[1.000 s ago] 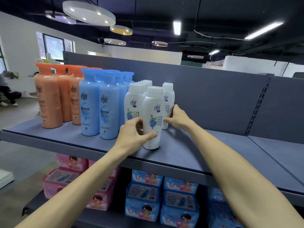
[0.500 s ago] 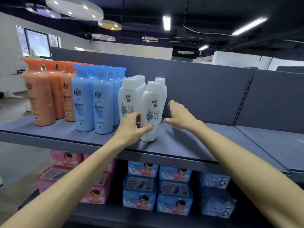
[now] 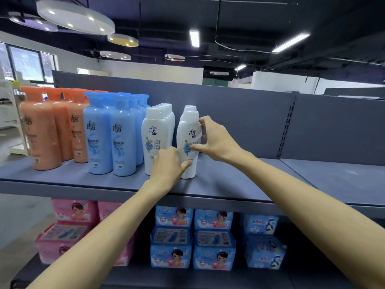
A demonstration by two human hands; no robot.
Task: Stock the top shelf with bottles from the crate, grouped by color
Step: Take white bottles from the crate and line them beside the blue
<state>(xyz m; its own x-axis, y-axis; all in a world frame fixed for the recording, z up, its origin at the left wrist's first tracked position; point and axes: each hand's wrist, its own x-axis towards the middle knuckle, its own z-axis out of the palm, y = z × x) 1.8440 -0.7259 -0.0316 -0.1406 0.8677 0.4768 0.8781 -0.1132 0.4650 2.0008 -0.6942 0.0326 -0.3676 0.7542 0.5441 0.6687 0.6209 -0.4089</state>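
Observation:
On the grey top shelf (image 3: 229, 184) stand orange bottles (image 3: 43, 132) at the left, blue bottles (image 3: 110, 134) beside them, then two rows of white bottles. The front bottle of the left white row (image 3: 153, 134) stands upright. My left hand (image 3: 168, 165) grips the lower part of the front bottle of the right white row (image 3: 188, 142). My right hand (image 3: 214, 138) holds the same bottle's right side between thumb and curled fingers. The crate is out of view.
To the right of the white rows the shelf top lies bare, as does the adjoining shelf section (image 3: 337, 176). A grey back panel (image 3: 239, 122) rises behind the bottles. Pink packs (image 3: 73, 224) and blue packs (image 3: 191, 238) fill the lower shelf.
My right hand has come back from beside the bottles and taken hold of the front right white bottle. My left hand stays on its lower part. The view has shifted slightly.

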